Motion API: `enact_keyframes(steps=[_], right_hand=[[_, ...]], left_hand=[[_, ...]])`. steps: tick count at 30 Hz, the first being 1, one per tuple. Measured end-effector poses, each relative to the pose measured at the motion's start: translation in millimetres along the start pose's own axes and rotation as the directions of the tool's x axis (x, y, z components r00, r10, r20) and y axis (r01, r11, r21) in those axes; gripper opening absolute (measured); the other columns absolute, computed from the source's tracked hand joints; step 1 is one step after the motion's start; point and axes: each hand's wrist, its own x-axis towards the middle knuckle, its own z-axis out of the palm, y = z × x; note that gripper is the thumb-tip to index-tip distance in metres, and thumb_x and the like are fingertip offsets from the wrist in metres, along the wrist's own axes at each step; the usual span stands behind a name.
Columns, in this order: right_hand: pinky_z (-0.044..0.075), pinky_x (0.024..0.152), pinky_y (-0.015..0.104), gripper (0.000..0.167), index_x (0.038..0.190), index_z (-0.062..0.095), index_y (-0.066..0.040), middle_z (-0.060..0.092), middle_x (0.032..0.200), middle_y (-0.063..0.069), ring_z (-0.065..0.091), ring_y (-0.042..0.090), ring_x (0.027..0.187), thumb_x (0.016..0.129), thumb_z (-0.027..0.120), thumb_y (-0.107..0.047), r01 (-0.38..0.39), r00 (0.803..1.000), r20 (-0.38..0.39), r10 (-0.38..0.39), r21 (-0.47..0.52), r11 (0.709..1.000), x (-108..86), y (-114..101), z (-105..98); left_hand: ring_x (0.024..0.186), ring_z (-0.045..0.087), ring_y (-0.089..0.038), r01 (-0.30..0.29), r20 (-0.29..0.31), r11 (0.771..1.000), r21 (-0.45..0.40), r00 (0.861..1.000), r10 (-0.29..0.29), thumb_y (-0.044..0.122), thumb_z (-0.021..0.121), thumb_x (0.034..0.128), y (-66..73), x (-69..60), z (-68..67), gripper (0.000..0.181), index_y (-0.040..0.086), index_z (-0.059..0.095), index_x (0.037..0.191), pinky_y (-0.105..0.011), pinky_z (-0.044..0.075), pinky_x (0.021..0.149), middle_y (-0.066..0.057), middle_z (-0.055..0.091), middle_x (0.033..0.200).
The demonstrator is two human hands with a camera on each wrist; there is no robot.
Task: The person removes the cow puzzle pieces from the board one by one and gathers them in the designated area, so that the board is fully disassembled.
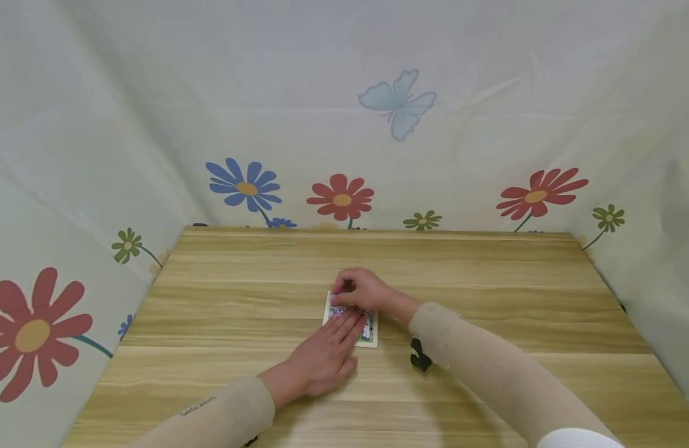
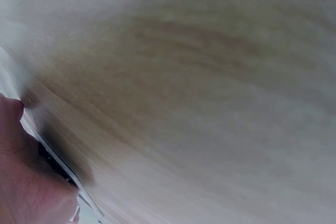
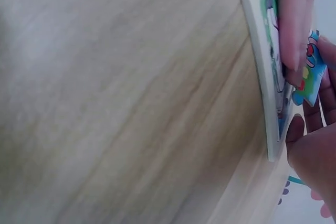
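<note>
A small picture puzzle in a white frame lies flat at the middle of the table. My left hand rests on it, fingers straight across the picture and hiding much of it. At the puzzle's far edge, my right hand pinches a colourful jigsaw piece. That piece is tilted up from the puzzle in the right wrist view, beside the left fingertips. Only part of the left hand shows at the edge of the left wrist view, over the frame.
The wooden table stretches out around the puzzle. A pale cloth wall printed with flowers and a butterfly rises along its back and sides. A black clip-like part sits at the right sleeve.
</note>
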Motion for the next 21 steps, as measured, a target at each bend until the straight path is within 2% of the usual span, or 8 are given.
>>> enact_keyframes(steps=[3,8,16,21], right_hand=[[0.049,0.072,0.028,0.007,0.088,0.066,-0.017,0.065,0.086,-0.006,0.057,0.014,0.079,0.086,0.071,-0.022,-0.023,1.0,0.013,0.023,0.023,0.999,0.0,-1.9,-2.4],[0.048,0.075,0.029,0.007,0.088,0.069,-0.02,0.066,0.086,-0.008,0.057,0.013,0.081,0.085,0.071,-0.026,-0.042,0.999,0.003,0.042,0.003,0.999,-1.6,-5.2,-9.8],[0.048,0.075,0.03,0.006,0.087,0.071,-0.022,0.067,0.086,-0.009,0.057,0.014,0.082,0.085,0.071,-0.028,-0.017,1.0,-0.009,0.016,-0.022,1.0,-4.5,-7.2,-25.7],[0.049,0.076,0.03,0.007,0.087,0.071,-0.024,0.067,0.086,-0.009,0.058,0.014,0.083,0.085,0.071,-0.031,-0.043,0.999,-0.006,0.043,-0.009,0.999,-5.9,-4.2,-27.5]], left_hand=[[0.142,0.013,-0.031,-0.001,-0.006,1.0,0.001,1.0,0.001,0.032,0.036,0.0986,-0.2,0.0,-0.2,0.063,-0.002,0.018,0.149,-0.044,0.018,0.113,-0.019,0.014,0.155],[0.142,0.012,-0.031,0.004,0.002,1.0,-0.014,1.0,-0.004,0.033,0.035,0.0989,-0.1,-0.1,-1.8,0.064,-0.002,0.018,0.149,-0.044,0.018,0.113,-0.019,0.014,0.155],[0.142,0.012,-0.031,0.008,0.003,1.0,-0.017,1.0,-0.008,0.033,0.036,0.0985,-0.2,0.3,-1.6,0.064,-0.002,0.018,0.149,-0.045,0.017,0.113,-0.018,0.013,0.155],[0.142,0.013,-0.031,0.002,-0.007,1.0,-0.008,1.0,-0.002,0.033,0.036,0.0985,-1.3,1.3,-1.2,0.064,-0.002,0.018,0.149,-0.044,0.018,0.113,-0.018,0.013,0.155]])
